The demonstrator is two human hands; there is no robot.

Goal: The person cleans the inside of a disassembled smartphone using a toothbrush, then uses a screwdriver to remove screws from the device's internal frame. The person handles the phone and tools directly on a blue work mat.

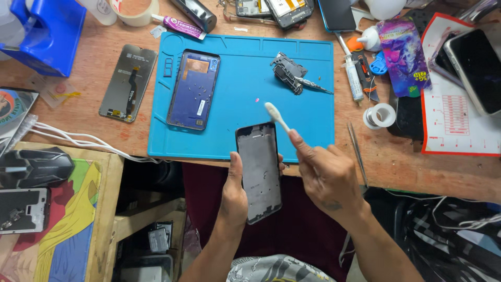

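My left hand [236,189] grips a bare grey phone frame [259,169] by its edges, held upright over my lap just in front of the table edge. My right hand [324,172] holds a white toothbrush [276,116], its head pointing up and left, just above the frame's top right corner. On the blue work mat [245,130] lies a blue phone back housing [194,90] with its inside facing up, and a small black phone part [288,72] with a screwdriver [312,84] next to it.
A detached screen panel [128,82] lies left of the mat on the wooden table. Tweezers [357,151], a solder roll [380,115], a glue syringe [353,78], phones and a red-edged mat [454,120] crowd the right. White cables [78,138] and a black mouse [35,166] sit at left.
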